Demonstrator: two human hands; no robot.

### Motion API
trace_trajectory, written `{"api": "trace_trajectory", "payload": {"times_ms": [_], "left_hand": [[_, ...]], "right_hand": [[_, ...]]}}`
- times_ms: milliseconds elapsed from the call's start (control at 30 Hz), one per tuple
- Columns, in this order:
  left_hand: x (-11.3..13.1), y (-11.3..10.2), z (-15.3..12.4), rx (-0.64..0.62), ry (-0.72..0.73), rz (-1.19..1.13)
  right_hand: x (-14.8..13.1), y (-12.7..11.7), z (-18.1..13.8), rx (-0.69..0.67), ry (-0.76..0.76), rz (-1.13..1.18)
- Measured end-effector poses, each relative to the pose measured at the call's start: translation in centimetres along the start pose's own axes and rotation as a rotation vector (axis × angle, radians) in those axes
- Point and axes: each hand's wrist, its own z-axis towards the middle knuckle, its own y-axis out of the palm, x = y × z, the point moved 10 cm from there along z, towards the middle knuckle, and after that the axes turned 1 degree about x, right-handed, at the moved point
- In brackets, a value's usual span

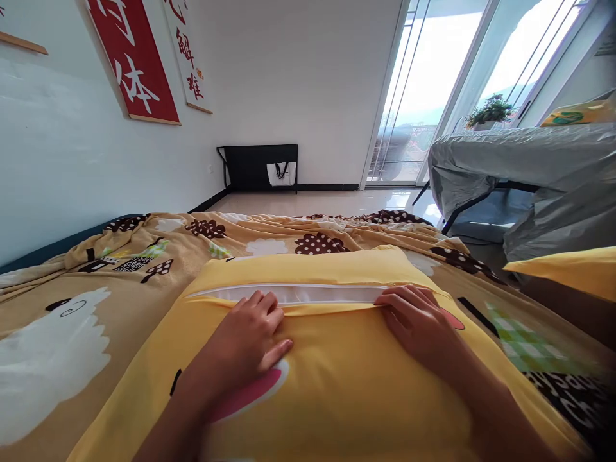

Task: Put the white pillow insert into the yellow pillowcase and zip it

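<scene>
A yellow pillowcase (356, 378) with pink patches lies in front of me. Along its far side runs a long zipped slit, gaping, and the white inner pillow (308, 294) shows through it. My left hand (255, 327) curls its fingers over the near lip of the slit, left of the middle, with the thumb resting on the yellow cloth. At the slit's right end my right hand (416, 321) has its fingers bent onto the same lip; its thumb is mostly hidden. The zipper's pull cannot be made out.
A tan patterned blanket (168, 276) spreads under the pillow. Another piece of yellow cloth (572, 269) is at the right edge. Beyond the bed stand a black panel (255, 160) with a white bag (282, 173) and a table under a grey cover (520, 154).
</scene>
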Motion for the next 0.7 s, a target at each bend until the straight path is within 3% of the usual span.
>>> {"api": "trace_trajectory", "payload": {"times_ms": [367,700], "left_hand": [[0.58,0.64,-0.18,-0.044,0.097,-0.049],[-0.29,0.45,-0.43,0.004,0.143,-0.158]], "right_hand": [[-0.15,-0.06,0.01,-0.007,-0.005,0.005],[0.11,0.01,-0.04,-0.012,0.008,0.013]]}}
